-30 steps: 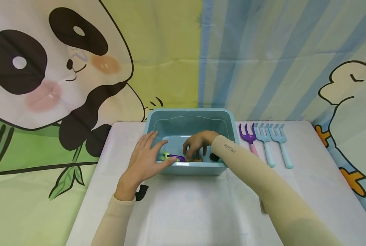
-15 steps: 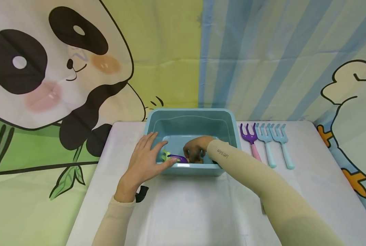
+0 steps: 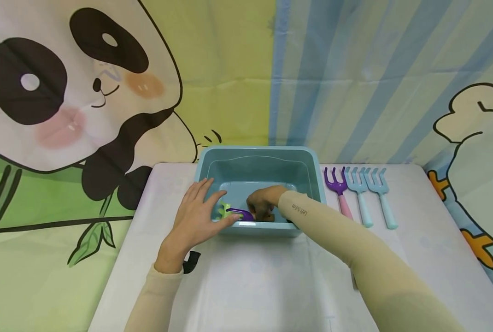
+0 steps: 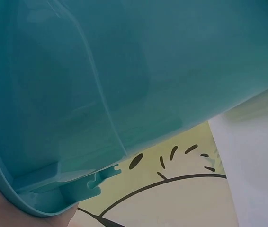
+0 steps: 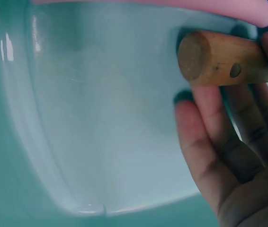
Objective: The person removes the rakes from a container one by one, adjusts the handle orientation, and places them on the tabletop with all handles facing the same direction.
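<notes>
A light-blue plastic bin [image 3: 256, 229] stands on the white table. My left hand [image 3: 196, 214] lies at its front left corner with the fingers spread and straight, touching the rim. Inside the bin, my right hand [image 3: 263, 203] holds a wooden handle [image 5: 231, 59] with a hole near its end, thumb on one side and fingers on the other. The rest of that tool is hidden. Beside it in the bin lies a small tool with a purple part [image 3: 243, 215] and a green pronged part [image 3: 225, 210]. A pink handle [image 5: 172, 8] runs along the bin wall in the right wrist view.
Right of the bin lie a purple hand fork [image 3: 336, 184] with a pink handle and two light-blue hand forks [image 3: 360, 198] [image 3: 381, 198]. Part of another object [image 3: 354, 280] shows under the right forearm. A printed cloth [image 3: 230, 78] hangs behind the table.
My right hand has lowered inside the bin, and its fingers have drawn together on the wooden handle. The left hand has stayed in place on the rim.
</notes>
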{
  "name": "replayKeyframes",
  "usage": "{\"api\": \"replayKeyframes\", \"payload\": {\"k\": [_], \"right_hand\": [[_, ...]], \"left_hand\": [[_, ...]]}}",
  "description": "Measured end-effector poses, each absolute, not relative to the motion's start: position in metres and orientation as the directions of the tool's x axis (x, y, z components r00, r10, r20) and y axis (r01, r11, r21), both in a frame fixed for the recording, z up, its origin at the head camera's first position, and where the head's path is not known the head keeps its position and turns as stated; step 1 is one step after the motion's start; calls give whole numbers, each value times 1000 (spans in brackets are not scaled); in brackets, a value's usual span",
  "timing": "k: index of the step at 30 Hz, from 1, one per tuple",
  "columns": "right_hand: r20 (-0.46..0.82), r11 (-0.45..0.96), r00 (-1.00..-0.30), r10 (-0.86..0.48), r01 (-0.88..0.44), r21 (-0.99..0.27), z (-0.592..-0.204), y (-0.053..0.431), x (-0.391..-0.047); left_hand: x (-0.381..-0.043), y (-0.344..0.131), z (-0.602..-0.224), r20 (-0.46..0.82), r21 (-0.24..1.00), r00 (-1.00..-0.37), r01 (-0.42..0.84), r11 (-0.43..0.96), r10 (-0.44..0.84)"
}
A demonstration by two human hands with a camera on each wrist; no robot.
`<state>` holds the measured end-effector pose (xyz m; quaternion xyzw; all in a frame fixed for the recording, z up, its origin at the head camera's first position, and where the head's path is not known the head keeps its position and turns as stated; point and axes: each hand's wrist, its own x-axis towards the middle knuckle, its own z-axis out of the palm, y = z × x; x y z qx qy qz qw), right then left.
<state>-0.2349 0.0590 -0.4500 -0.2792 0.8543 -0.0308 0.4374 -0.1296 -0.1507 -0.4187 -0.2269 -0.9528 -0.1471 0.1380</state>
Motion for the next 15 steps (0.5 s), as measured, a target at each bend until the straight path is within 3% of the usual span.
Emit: {"api": "replayKeyframes", "payload": {"k": [8,15], "right_hand": [[-787,867,-390,-479,-348,-355,-450,61,-240],[-763,855,-388,-517,-290,-431,-447,66,-245]], "left_hand": [[-128,-151,-420,332,211,-858,471,856,391],[-128,-151,-420,330,213,-859,472,856,391]]}}
